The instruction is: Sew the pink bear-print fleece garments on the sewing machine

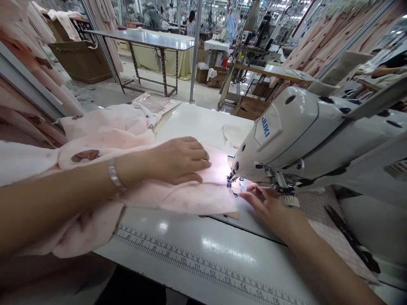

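Pale pink cloth (197, 199) with a printed brown figure lies across the sewing machine bed, its right edge at the lit presser foot (229, 181). My left hand (178, 161) rests flat on this cloth, fingers stretched toward the needle area. Just right of the presser foot, my right hand (270, 207) is bent with thumb and forefinger close together, beside a small clear part (241, 185). Whatever is between those fingertips, if anything, is too small to tell. The white JUKI sewing machine (286, 131) stands over the right hand.
Black scissors (351, 239) lie on checked cloth at the right. A ruler strip (197, 267) runs along the table's front edge. A small pale piece of cloth (237, 133) lies behind the needle. Hanging pink garments (333, 38), a metal table (152, 38) and cardboard boxes (81, 61) stand beyond.
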A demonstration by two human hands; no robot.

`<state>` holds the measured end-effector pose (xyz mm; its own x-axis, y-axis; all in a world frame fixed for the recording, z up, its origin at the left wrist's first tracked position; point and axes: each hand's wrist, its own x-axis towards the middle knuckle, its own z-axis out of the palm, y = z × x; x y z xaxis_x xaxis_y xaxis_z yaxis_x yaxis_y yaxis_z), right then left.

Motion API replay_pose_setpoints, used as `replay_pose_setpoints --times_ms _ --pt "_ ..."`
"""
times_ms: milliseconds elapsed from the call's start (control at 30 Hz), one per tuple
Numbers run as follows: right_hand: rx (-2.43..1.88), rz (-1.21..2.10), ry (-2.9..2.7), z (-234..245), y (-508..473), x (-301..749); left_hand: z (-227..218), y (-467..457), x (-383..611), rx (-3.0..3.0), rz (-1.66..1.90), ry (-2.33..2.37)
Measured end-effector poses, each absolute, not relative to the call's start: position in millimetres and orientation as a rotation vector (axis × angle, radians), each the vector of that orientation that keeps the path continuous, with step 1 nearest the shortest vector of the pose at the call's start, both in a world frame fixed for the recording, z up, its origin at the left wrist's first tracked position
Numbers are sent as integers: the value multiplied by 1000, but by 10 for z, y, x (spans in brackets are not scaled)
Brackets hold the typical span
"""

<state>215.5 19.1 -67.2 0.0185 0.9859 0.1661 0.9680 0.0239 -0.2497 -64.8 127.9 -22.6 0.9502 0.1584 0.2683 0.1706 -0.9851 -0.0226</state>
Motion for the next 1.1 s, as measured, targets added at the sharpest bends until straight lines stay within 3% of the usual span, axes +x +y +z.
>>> replay_pose_setpoints --times_ms 67,167,300,400,567,767,1100 --pt "-1964 140 -2079 -596 96 2023 -263 1002 -945 -3111 -246 -379" --pt "-1850 228 -2173 -549 -12 1863 -461 190 -1162 -3051 -276 -1029" --pt "-1755 284 -2172 -590 -50 1898 -494 -493 -863 -3378 -397 -754" --pt "-1770 188 -2087 -622 -7 2092 -309 -144 -472 -3495 -499 -529" --pt "-1737 -85 -1982 -527 -48 2230 -373 695 -182 -3331 -475 -650" --pt "-1492 -66 -2287 -530 -351 1850 -614 536 -173 -3209 -632 -752" --pt "-1599 -132 -2545 -739 -279 2064 -574 627 -121 -3181 -586 -790"
